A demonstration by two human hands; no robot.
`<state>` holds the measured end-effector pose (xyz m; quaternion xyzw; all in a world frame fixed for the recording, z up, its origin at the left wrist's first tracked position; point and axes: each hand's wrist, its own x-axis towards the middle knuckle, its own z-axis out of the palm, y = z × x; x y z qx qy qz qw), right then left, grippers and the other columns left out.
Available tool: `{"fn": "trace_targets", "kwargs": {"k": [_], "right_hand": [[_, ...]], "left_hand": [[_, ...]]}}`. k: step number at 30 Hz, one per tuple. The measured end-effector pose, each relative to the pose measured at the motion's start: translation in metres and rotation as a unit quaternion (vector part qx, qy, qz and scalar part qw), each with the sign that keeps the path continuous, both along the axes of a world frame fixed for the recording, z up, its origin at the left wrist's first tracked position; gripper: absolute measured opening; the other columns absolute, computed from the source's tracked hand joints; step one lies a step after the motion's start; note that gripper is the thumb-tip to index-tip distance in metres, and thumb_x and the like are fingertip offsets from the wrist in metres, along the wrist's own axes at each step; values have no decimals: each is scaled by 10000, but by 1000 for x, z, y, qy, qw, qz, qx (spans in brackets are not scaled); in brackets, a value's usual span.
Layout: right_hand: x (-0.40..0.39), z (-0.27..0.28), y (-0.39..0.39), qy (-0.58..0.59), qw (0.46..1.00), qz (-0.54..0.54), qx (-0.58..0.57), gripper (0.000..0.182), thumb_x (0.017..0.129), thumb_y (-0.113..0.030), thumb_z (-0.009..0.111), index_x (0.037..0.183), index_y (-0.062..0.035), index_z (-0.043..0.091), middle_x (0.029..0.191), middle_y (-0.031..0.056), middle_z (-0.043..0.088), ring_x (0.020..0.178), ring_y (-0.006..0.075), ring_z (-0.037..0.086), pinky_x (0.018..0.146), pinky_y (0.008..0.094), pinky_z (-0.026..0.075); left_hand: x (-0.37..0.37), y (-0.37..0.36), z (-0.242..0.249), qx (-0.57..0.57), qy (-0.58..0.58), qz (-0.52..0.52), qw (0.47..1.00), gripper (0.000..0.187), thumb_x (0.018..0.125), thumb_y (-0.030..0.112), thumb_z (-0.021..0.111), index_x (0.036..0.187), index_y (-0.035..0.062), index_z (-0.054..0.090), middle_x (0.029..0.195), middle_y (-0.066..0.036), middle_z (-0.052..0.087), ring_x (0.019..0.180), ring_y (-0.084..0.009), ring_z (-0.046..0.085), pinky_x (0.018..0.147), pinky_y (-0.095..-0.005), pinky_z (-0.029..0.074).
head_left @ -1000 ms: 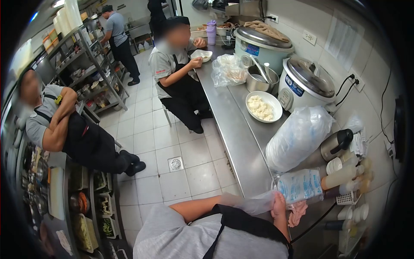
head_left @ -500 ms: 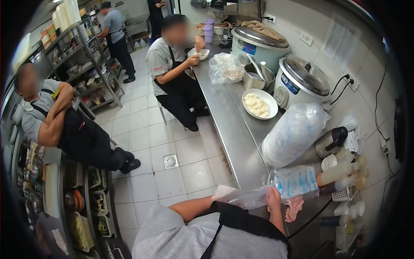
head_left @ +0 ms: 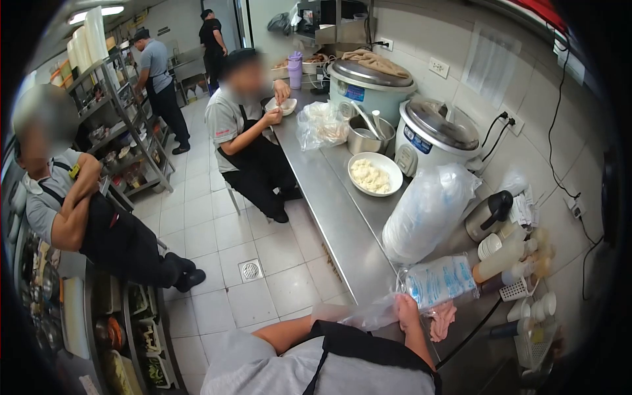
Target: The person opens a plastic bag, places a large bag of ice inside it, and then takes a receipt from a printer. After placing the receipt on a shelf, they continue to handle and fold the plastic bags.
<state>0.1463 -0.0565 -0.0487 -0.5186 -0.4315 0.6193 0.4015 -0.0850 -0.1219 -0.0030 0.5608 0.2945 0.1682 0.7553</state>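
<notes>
My right hand [head_left: 407, 312] is closed on one end of a clear plastic bag [head_left: 372, 315] at the front edge of the steel table. My left forearm [head_left: 296, 327] reaches in toward the bag's other end; its hand is hidden behind the bag and my dark apron. Just beyond my right hand lies a clear pack with blue print [head_left: 440, 280]. A crumpled pink cloth or glove [head_left: 443, 320] is beside the pack.
Along the steel table [head_left: 329, 214] stand a large wrapped bundle [head_left: 428, 214], a bowl of pale food [head_left: 374, 175], two big cookers [head_left: 434, 135] and bottles [head_left: 500, 261]. One person [head_left: 247, 131] sits eating; another [head_left: 76, 197] stands left, arms folded. Two more are farther back.
The view has shifted, so the table and people appear lower and further left. The pale sheet by my left forearm now shows less. My right hand still holds the bag.
</notes>
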Motion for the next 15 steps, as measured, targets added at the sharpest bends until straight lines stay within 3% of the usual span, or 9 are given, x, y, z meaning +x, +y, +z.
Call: {"fn": "trace_targets", "kwargs": {"k": [15], "right_hand": [[-2, 0, -2, 31, 999, -16, 19, 125, 812, -141, 496, 776, -38, 557, 526, -40, 435, 412, 36, 363, 380, 174, 275]], "left_hand": [[3, -1, -1, -3, -3, 2, 1000, 231, 794, 160, 482, 953, 4, 545, 839, -44, 563, 778, -113, 505, 706, -252, 394]]}}
